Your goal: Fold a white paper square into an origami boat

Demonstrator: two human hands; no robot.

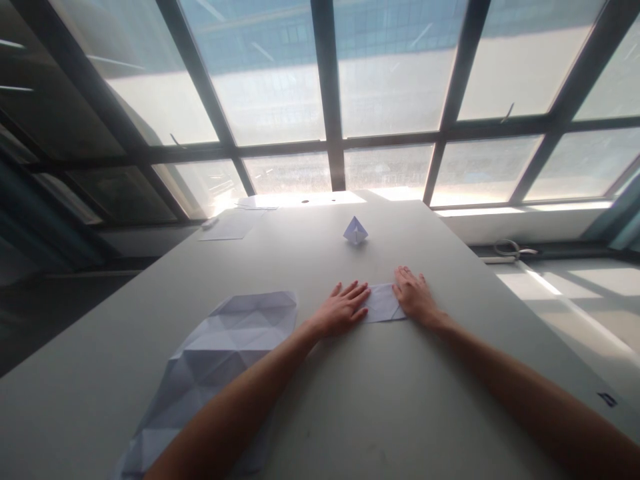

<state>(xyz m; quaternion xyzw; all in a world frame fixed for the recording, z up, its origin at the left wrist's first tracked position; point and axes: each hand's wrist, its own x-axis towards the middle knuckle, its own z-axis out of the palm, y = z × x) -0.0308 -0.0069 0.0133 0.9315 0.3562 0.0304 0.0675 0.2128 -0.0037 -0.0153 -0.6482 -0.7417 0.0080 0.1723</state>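
A small folded sheet of white paper (pixel 381 303) lies flat on the grey table (pixel 400 400). My left hand (pixel 343 309) rests palm down on the paper's left edge, fingers spread. My right hand (pixel 414 295) presses flat on its right edge. Neither hand grips anything. Beyond the hands, a small folded paper boat (pixel 355 231) stands upright in the middle of the table.
A large creased sheet of paper (pixel 220 360) lies at the near left, partly under my left forearm. Flat sheets (pixel 226 229) lie at the far left corner. Tall windows rise behind the table's far edge. A ledge with a coiled cable (pixel 510 249) runs to the right.
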